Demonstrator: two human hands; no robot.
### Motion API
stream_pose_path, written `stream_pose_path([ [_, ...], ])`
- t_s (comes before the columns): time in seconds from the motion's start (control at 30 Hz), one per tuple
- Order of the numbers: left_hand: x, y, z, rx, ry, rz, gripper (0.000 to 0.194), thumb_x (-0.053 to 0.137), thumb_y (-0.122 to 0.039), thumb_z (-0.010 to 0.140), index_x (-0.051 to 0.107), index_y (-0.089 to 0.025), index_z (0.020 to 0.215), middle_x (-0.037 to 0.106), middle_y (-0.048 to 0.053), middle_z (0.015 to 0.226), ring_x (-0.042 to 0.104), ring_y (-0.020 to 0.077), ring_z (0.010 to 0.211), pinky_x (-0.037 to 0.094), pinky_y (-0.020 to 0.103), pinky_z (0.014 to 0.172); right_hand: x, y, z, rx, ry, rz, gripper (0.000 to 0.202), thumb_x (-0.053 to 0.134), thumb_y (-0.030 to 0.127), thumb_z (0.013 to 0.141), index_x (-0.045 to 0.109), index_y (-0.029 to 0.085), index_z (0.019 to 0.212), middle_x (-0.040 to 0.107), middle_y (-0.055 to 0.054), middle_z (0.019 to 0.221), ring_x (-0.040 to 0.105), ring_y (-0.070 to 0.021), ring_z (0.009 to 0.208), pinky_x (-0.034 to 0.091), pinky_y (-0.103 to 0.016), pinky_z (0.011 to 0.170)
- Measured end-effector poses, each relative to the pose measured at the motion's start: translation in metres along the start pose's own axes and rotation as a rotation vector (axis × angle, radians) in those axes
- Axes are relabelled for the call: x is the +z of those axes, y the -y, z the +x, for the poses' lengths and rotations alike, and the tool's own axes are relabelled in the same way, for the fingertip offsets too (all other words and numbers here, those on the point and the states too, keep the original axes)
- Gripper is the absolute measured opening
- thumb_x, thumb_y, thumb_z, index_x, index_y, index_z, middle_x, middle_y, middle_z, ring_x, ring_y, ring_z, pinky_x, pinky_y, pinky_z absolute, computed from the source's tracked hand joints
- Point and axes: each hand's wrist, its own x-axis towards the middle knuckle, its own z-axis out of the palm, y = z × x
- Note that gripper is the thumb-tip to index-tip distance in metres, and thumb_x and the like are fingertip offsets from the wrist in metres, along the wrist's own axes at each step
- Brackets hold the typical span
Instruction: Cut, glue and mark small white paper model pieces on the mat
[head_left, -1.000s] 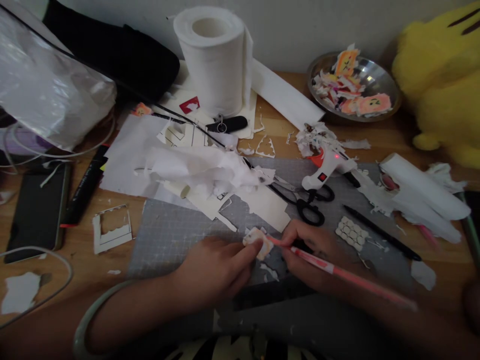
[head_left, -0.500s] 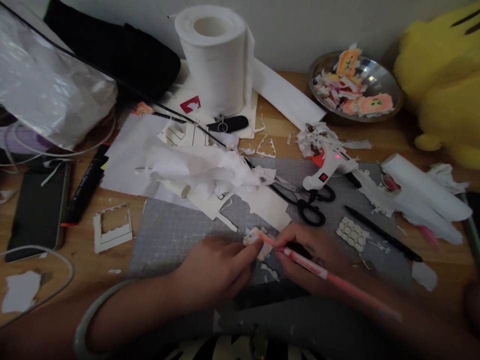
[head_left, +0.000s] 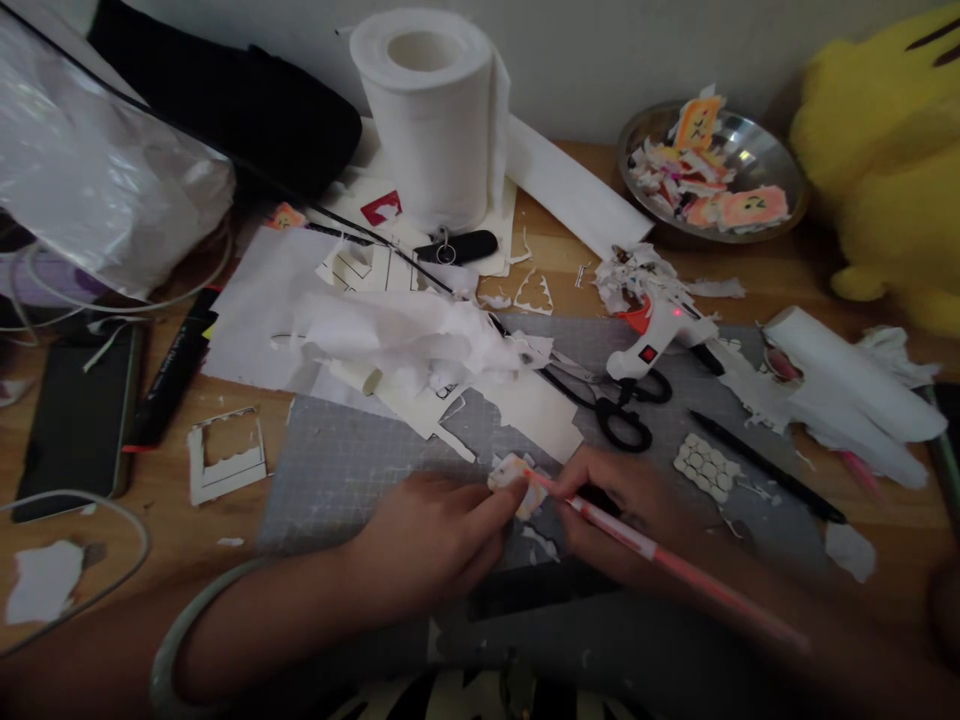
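A small pale paper piece with orange marks (head_left: 511, 470) lies on the grey cutting mat (head_left: 322, 480). My left hand (head_left: 439, 535) pinches its near side, with the fingertips covering part of it. In my right hand (head_left: 619, 510) is an orange-red pen (head_left: 626, 535), its tip touching or just above the piece beside my left fingertips. Loose paper scraps (head_left: 541, 543) sit just below the piece. A cutout with round shapes (head_left: 705, 467) rests right of my right hand.
Black scissors (head_left: 624, 425), a white glue gun (head_left: 656, 340) and crumpled paper (head_left: 420, 330) lie beyond my hands. Further back stand a tissue roll (head_left: 431, 130) and a metal bowl (head_left: 757, 165) of scraps. A phone (head_left: 79, 415) is at left, a black pen (head_left: 765, 468) at right.
The pen tip has shifted slightly to the right over the paper piece. My left hand holds almost the same position.
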Motion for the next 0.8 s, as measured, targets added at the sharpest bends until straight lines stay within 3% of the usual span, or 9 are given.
stream_pose_path([
  [0.13,-0.0001,0.0001,-0.0003,0.005,0.008,0.0,0.033,0.04,-0.02,0.081,0.04,-0.016,0.114,0.064,-0.002,0.066,0.057,0.0151,0.049,0.04,0.026,0.043,0.0014,-0.0038,-0.0017,0.005,-0.026,0.016,0.009,0.05,0.011,0.064,0.047,0.019,0.064,0.047,0.006,0.052,0.041,-0.0071,0.046,0.031,-0.017,0.044],
  [0.5,-0.0012,0.0001,0.0004,0.007,0.017,-0.015,0.032,0.04,-0.021,0.081,0.039,-0.016,0.113,0.063,-0.002,0.065,0.057,0.0158,0.047,0.041,0.027,0.041,0.0011,-0.0042,-0.002,0.057,-0.016,0.068,0.008,0.048,0.013,0.068,0.048,0.02,0.071,0.047,0.006,0.054,0.041,-0.0081,0.047,0.03,-0.018,0.043],
  [0.63,-0.0037,-0.001,0.0016,-0.001,0.051,-0.027,0.03,0.038,-0.019,0.081,0.04,-0.017,0.112,0.063,-0.001,0.065,0.058,0.0148,0.05,0.041,0.025,0.043,0.0004,-0.0034,-0.0017,0.009,0.004,-0.027,0.011,0.05,0.01,0.061,0.046,0.02,0.063,0.044,0.007,0.052,0.038,-0.0071,0.046,0.028,-0.017,0.044],
  [0.8,-0.0057,-0.005,0.0038,-0.095,0.035,-0.056,0.03,0.038,-0.024,0.081,0.037,-0.017,0.111,0.062,-0.001,0.061,0.057,0.0149,0.047,0.04,0.024,0.041,0.0028,-0.008,-0.0058,0.082,-0.068,0.079,0.007,0.045,0.023,0.07,0.044,0.02,0.064,0.043,0.005,0.053,0.04,-0.009,0.048,0.03,-0.018,0.043],
])
